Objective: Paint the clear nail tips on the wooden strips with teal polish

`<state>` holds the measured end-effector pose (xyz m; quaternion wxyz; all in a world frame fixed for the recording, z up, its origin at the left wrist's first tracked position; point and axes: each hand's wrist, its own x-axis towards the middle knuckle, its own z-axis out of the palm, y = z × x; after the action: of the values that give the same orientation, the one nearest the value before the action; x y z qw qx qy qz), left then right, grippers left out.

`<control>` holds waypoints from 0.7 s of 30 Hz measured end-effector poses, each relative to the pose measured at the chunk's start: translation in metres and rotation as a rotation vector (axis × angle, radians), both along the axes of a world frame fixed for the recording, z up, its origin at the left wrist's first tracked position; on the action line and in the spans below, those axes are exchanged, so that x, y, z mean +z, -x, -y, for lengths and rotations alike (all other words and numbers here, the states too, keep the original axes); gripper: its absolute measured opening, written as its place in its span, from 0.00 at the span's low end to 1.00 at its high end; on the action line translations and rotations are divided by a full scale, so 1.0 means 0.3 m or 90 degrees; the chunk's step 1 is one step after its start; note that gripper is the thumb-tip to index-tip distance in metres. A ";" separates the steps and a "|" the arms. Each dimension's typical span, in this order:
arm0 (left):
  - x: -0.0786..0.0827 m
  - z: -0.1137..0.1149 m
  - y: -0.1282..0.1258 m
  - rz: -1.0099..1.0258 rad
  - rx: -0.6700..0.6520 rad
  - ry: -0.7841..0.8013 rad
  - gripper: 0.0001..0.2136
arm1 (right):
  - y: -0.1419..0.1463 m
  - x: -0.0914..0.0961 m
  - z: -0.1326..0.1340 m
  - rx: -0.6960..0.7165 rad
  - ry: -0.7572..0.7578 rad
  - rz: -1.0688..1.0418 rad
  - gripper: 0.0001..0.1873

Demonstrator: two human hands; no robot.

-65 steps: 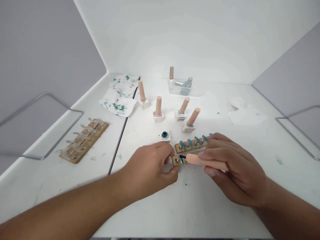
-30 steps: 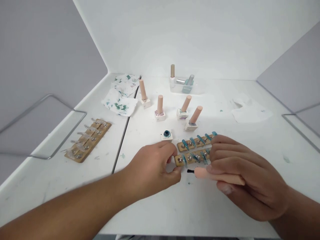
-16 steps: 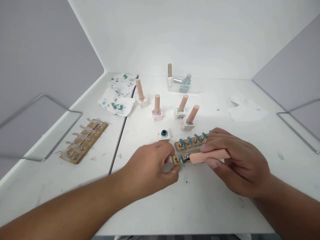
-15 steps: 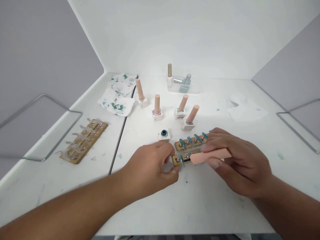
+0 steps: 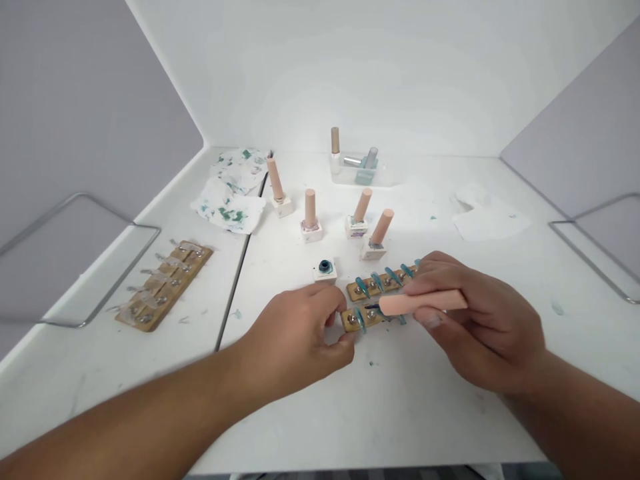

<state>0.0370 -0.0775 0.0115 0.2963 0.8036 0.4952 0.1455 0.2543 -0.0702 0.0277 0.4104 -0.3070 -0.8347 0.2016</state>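
My right hand point(image 5: 470, 327) pinches the peach handle of a nail polish brush point(image 5: 420, 303). Its dark tip lies over the nearer wooden nail tip stand point(image 5: 373, 323), close to the teal false nails point(image 5: 359, 320) on it. Thumb and fingers of my left hand point(image 5: 310, 333) close around the left end of that stand. Just behind is a second wooden stand point(image 5: 354, 292) with several teal nails, its right end hidden by my right hand. An uncapped polish bottle point(image 5: 325, 270) with dark teal around its neck stands behind my left hand.
Several peach-capped polish bottles point(image 5: 311, 217) stand further back. Behind them is a clear tray point(image 5: 345, 179) with bottles. Stained wipes point(image 5: 227, 207) lie at back left, a white wipe point(image 5: 487, 217) at right. A stand with clear nail tips point(image 5: 163, 287) rests at left, near a metal wire frame point(image 5: 160, 230).
The brush in my right hand has lifted slightly and tilted flatter, so its dark tip now shows over the nearer stand. My left hand keeps its grip. The whole view has shifted a little.
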 end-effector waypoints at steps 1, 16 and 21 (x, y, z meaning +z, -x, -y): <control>0.000 0.000 -0.001 0.000 0.000 0.002 0.04 | 0.001 0.000 0.001 0.004 -0.009 0.004 0.10; -0.012 0.006 0.000 0.022 0.007 -0.011 0.03 | 0.009 0.032 0.009 0.118 -0.075 0.072 0.06; -0.012 0.004 0.002 0.024 0.005 -0.014 0.03 | 0.007 0.004 0.006 0.045 -0.089 0.060 0.09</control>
<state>0.0363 -0.0787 0.0079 0.2964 0.8020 0.4911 0.1670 0.2522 -0.0719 0.0290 0.3836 -0.2572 -0.8754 0.1427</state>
